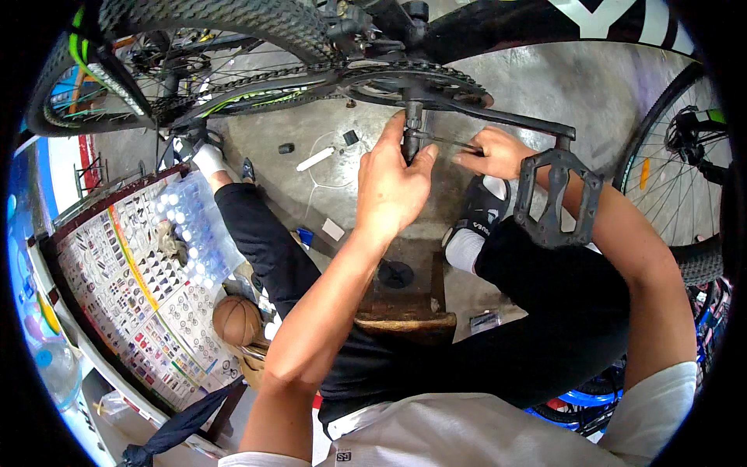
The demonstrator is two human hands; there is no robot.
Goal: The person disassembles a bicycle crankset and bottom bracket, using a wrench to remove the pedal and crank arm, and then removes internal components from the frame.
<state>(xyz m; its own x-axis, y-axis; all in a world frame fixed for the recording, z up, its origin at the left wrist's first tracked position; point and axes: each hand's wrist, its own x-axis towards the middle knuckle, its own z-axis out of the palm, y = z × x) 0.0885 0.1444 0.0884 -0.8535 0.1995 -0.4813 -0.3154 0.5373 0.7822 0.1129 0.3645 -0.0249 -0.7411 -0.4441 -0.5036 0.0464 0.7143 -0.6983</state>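
My left hand [389,187] grips a dark cylindrical part [412,117] beneath the bicycle's chainring [373,78], with thumb and index finger on either side. My right hand [498,152] is closed on the end of a thin metal tool [451,142], whose far end meets that cylinder. Over my right wrist hangs a black platform pedal [556,198] on the crank arm [513,115]. The bicycle's knobby tyre [264,23] and chain lie across the top of the view.
At left stand a board printed with parts pictures [124,280], a plastic organiser [202,226] and a basketball [237,319]. A wooden stool [405,319] sits between my legs. Small items, including a white stick [315,158], lie on the floor. Another wheel [654,156] stands at right.
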